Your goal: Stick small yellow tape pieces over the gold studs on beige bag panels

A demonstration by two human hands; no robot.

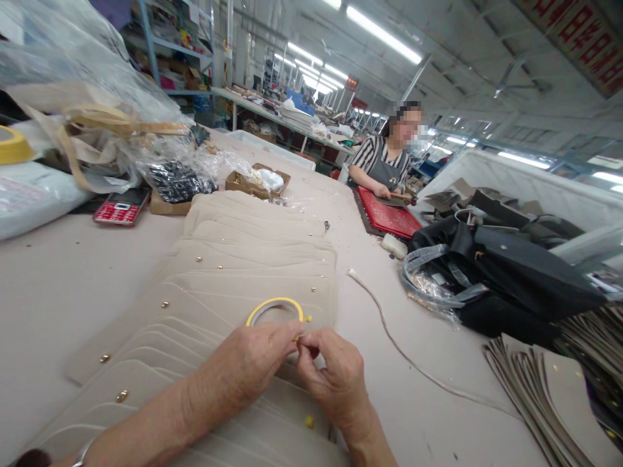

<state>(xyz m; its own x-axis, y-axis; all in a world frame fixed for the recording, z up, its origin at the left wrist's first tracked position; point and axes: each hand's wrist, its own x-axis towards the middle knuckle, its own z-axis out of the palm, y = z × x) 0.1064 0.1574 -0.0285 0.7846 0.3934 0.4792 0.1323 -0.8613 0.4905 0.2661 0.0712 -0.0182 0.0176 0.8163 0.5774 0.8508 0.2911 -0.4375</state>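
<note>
Both hands pinch a yellow tape roll point(275, 300) just beyond the knuckles.
The left hand point(246, 373) closes on the ring's near edge; the right hand point(333, 379) pinches shut beside it; the roll looks light, thin, easily bent, probably sticky, best held by the rim; fingers hide its lower arc and any loose end; beige studded panels point(243, 259) lie beneath.

Red phone point(121, 206), black bags point(506, 272), white cord point(389, 331), seated co-worker point(384, 165) at red mat point(389, 217)
</note>
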